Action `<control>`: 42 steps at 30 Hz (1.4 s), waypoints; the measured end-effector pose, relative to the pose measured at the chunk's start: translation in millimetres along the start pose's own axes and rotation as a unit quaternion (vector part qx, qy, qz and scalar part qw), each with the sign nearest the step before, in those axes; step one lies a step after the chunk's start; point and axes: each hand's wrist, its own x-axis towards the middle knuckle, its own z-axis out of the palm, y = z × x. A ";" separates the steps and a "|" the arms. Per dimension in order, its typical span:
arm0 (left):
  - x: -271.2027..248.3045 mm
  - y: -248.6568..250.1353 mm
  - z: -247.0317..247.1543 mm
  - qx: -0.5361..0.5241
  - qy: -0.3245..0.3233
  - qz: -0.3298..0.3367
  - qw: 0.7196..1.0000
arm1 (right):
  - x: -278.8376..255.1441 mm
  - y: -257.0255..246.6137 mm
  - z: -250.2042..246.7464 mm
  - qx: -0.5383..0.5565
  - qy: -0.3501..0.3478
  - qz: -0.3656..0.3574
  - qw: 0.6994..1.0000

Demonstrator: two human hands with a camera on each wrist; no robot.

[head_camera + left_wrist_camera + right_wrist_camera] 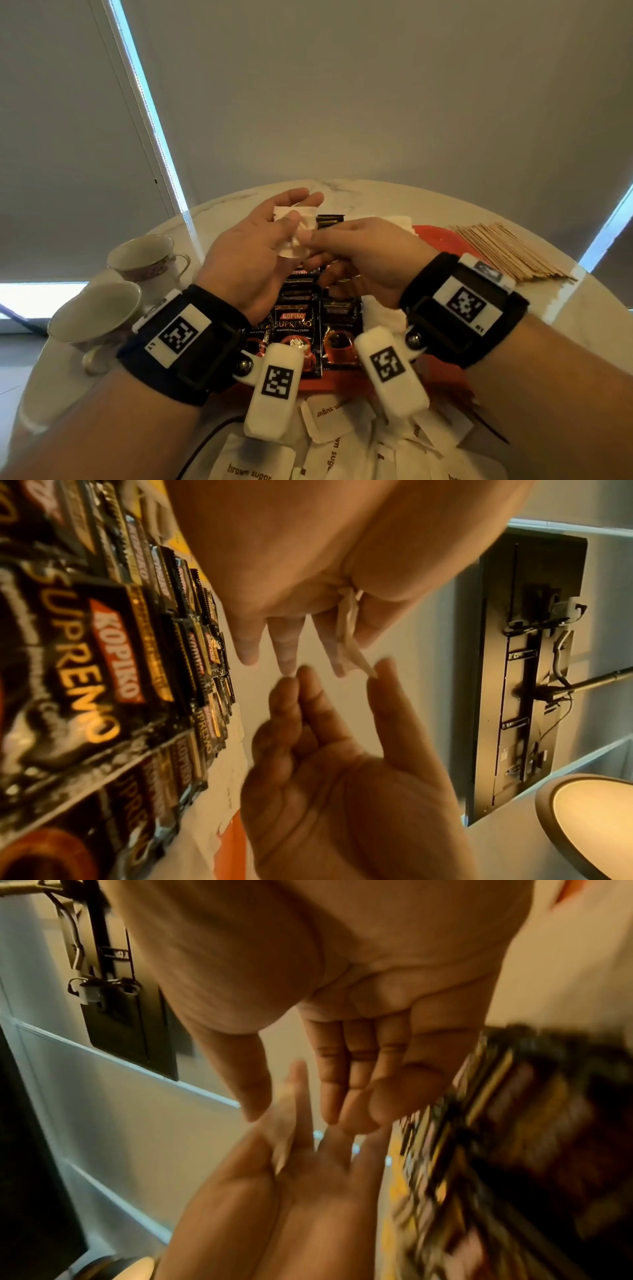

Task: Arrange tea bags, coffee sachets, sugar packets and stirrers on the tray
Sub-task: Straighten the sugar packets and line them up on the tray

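Here the left hand [255,251] pinches a few white sugar packets [297,229] between thumb and fingers, raised above the coffee sachets [297,330] on the red tray [436,236]. The right hand [356,255] touches the packets' right edge with thumb and fingertips, fingers mostly extended. Wooden stirrers [507,251] lie far right; more packets lie near.

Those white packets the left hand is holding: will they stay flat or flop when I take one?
Probably floppy: in the left wrist view the white packets bend and droop past the left hand's fingers. Likely light, since a thumb-and-finger pinch carries several. The right hand may pull two at once, as they lie stacked.
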 end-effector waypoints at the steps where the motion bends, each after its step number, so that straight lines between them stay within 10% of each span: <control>1: -0.4 -0.5 0.4 -0.005 -0.007 -0.003 1.000 | -0.8 2.8 4.9 0.010 0.002 -0.014 1.000; 13: -3.1 -0.6 -1.7 0.057 0.040 -0.045 0.997 | 2.0 14.9 -2.0 0.112 0.139 -0.120 0.977; 19: -4.6 -2.5 -1.7 0.057 0.032 0.017 0.998 | -5.2 20.2 -1.3 0.106 0.047 -0.112 0.987; 42: -5.7 3.0 -7.1 0.169 0.022 0.067 0.983 | -9.3 4.4 -36.6 0.000 0.078 -0.032 0.996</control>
